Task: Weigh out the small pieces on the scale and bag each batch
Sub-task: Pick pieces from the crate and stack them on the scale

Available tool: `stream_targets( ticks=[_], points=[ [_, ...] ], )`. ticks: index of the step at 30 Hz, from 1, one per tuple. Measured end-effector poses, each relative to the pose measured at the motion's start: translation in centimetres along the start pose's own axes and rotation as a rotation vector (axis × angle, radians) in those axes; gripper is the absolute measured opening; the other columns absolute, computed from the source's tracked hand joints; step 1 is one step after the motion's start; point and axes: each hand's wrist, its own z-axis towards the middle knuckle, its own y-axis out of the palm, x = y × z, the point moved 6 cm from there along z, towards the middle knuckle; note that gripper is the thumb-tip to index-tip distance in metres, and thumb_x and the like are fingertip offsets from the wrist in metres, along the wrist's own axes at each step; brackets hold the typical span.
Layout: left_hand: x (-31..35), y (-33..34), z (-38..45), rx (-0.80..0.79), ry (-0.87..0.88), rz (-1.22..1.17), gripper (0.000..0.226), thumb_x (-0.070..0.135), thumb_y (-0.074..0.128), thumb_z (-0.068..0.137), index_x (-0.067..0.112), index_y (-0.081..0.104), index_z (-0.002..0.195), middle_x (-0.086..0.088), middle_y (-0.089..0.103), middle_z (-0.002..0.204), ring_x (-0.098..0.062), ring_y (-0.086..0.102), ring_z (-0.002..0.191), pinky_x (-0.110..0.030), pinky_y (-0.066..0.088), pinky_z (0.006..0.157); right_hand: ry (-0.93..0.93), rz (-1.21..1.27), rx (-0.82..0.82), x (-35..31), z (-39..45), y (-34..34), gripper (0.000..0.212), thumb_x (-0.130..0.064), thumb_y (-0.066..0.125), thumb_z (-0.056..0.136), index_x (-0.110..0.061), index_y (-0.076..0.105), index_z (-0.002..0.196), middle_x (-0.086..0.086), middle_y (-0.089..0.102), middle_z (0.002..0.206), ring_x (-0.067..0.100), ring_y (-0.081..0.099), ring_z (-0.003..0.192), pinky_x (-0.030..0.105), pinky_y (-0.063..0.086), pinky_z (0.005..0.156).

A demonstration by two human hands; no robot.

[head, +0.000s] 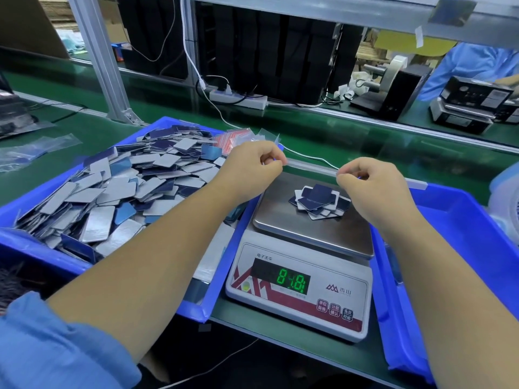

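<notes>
A white digital scale stands between two blue trays, its green display lit. On its steel pan lies a small heap of dark blue and white pieces. Above the pan's far edge my left hand and my right hand each pinch one end of a clear plastic bag, stretched flat between them. The left blue tray holds a large pile of grey and blue pieces.
A second blue tray sits right of the scale. Red-printed small bags lie behind the pile, more clear bags at far left. A power strip and cables lie behind; another person in blue works at back right.
</notes>
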Motion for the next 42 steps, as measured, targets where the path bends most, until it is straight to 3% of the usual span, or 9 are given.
stream_targets(
  ticks=[8, 12, 16, 20, 24, 29, 32, 36, 42],
  points=[
    [0.5, 0.4, -0.3, -0.065, 0.051, 0.077, 0.018, 0.02, 0.058, 0.094, 0.032, 0.071, 0.098, 0.015, 0.057, 0.077, -0.001, 0.047, 0.066, -0.011, 0.038, 0.062, -0.096, -0.151, -0.025, -0.6, 0.0, 0.4, 0.023, -0.017, 0.051, 0.093, -0.031, 0.067, 0.086, -0.016, 0.057, 0.082, 0.006, 0.051, 0.065, 0.025, 0.034, 0.056],
    [2.0, 1.2, -0.9, -0.136, 0.226, 0.15, 0.028, 0.022, 0.063, 0.093, 0.029, 0.071, 0.119, 0.024, 0.059, 0.102, 0.015, 0.049, 0.098, 0.002, 0.032, 0.083, -0.23, -0.269, -0.117, -1.2, -0.3, 1.6, 0.028, -0.015, 0.05, 0.095, -0.025, 0.069, 0.114, -0.01, 0.057, 0.105, 0.015, 0.05, 0.098, 0.025, 0.034, 0.081],
    [2.9, 2.5, -1.4, -0.243, 0.354, 0.259, 0.041, 0.029, 0.063, 0.09, 0.032, 0.064, 0.131, 0.017, 0.06, 0.126, -0.007, 0.046, 0.124, -0.022, 0.03, 0.105, -0.318, -0.348, -0.216, -1.9, -0.6, 2.2, 0.044, -0.008, 0.045, 0.095, -0.022, 0.062, 0.132, -0.008, 0.057, 0.133, 0.021, 0.04, 0.121, 0.024, 0.028, 0.097],
    [2.4, 2.8, -1.4, -0.296, 0.314, 0.3, 0.054, 0.038, 0.056, 0.087, 0.034, 0.055, 0.141, 0.014, 0.055, 0.14, -0.009, 0.04, 0.131, -0.029, 0.028, 0.111, -0.413, -0.456, -0.203, -3.8, 0.1, 0.9, 0.041, -0.008, 0.046, 0.093, -0.023, 0.065, 0.126, -0.006, 0.063, 0.125, 0.02, 0.048, 0.114, 0.027, 0.032, 0.088],
    [3.0, 3.1, -1.7, -0.362, 0.352, 0.33, 0.047, 0.032, 0.057, 0.087, 0.034, 0.06, 0.134, 0.012, 0.061, 0.13, -0.012, 0.045, 0.121, -0.028, 0.033, 0.105, -0.553, -0.519, -0.271, -4.8, 0.0, 0.6, 0.037, -0.007, 0.054, 0.085, -0.026, 0.073, 0.111, -0.016, 0.059, 0.086, 0.013, 0.051, 0.081, 0.027, 0.039, 0.071],
    [3.0, 3.8, -1.6, -0.396, 0.349, 0.456, 0.03, 0.047, 0.051, 0.089, 0.027, 0.064, 0.107, 0.01, 0.062, 0.098, -0.016, 0.047, 0.107, -0.044, 0.041, 0.1, -0.587, -0.402, -0.314, -2.6, -0.9, 1.2, 0.029, -0.011, 0.051, 0.077, -0.029, 0.068, 0.092, -0.01, 0.065, 0.086, 0.008, 0.05, 0.082, 0.031, 0.045, 0.078],
    [2.6, 4.3, -1.4, -0.379, 0.352, 0.471, 0.016, 0.05, 0.057, 0.095, 0.036, 0.059, 0.088, 0.012, 0.057, 0.082, -0.011, 0.043, 0.101, -0.043, 0.041, 0.097, -0.5, -0.323, -0.228, -1.1, -0.1, 0.5, 0.035, -0.01, 0.056, 0.081, -0.035, 0.068, 0.103, -0.022, 0.063, 0.092, 0.009, 0.051, 0.088, 0.024, 0.043, 0.078],
    [2.7, 4.5, -1.2, -0.313, 0.363, 0.435, 0.03, 0.05, 0.067, 0.09, 0.029, 0.075, 0.109, 0.013, 0.07, 0.099, -0.007, 0.044, 0.11, -0.042, 0.038, 0.102, -0.433, -0.324, -0.266, -0.4, 0.1, 1.0, 0.04, -0.008, 0.059, 0.083, -0.03, 0.07, 0.115, -0.03, 0.059, 0.099, 0.003, 0.051, 0.096, 0.015, 0.04, 0.081],
    [3.4, 4.4, -1.6, -0.236, 0.438, 0.329, 0.026, 0.047, 0.063, 0.088, 0.027, 0.08, 0.093, 0.019, 0.074, 0.097, -0.007, 0.046, 0.102, -0.045, 0.042, 0.098, -0.415, -0.212, -0.228, -0.8, 0.0, 0.7, 0.034, -0.007, 0.061, 0.084, -0.03, 0.07, 0.108, -0.028, 0.057, 0.093, -0.009, 0.052, 0.09, 0.003, 0.034, 0.071]
  ],
)
